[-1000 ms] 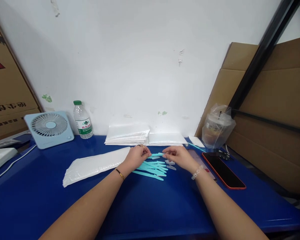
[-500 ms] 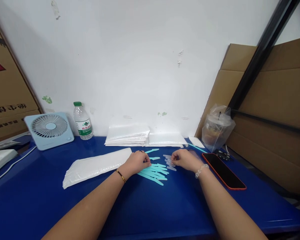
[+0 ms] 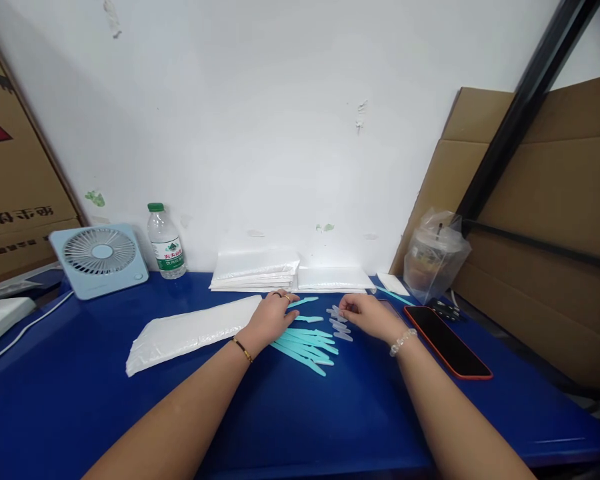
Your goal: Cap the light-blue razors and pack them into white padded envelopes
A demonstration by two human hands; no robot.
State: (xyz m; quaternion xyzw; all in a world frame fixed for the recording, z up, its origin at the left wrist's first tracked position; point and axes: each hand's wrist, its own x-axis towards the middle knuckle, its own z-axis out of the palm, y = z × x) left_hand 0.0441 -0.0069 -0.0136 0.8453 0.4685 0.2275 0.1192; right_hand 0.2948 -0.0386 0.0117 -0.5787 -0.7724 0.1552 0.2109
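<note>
Several turquoise eyebrow razors point(image 3: 303, 347) lie fanned out on the blue table, blades toward the right. My left hand point(image 3: 275, 317) rests over their handle ends, thumb apart from the fingers. Its fingertips are at the handle of the farthest razor point(image 3: 307, 301), and a separate razor point(image 3: 310, 319) shows just beyond the thumb. Small clear plastic caps point(image 3: 341, 328) lie in a loose column right of the blades. My right hand point(image 3: 367, 315) is closed in a pinch at the far end of that column, on one of the caps; the fingertips partly hide it.
A white padded mailer point(image 3: 195, 333) lies at the left, with stacked white packs point(image 3: 255, 270) against the wall. Around the edges are a fan point(image 3: 100, 260), a water bottle point(image 3: 166, 243), a phone point(image 3: 447, 343) and a bagged drink cup point(image 3: 433, 257).
My left hand has opened from a pinch and shifted slightly away from me, to the farther razors. My right hand has moved slightly left and away along the caps. The nearest razors have shifted slightly.
</note>
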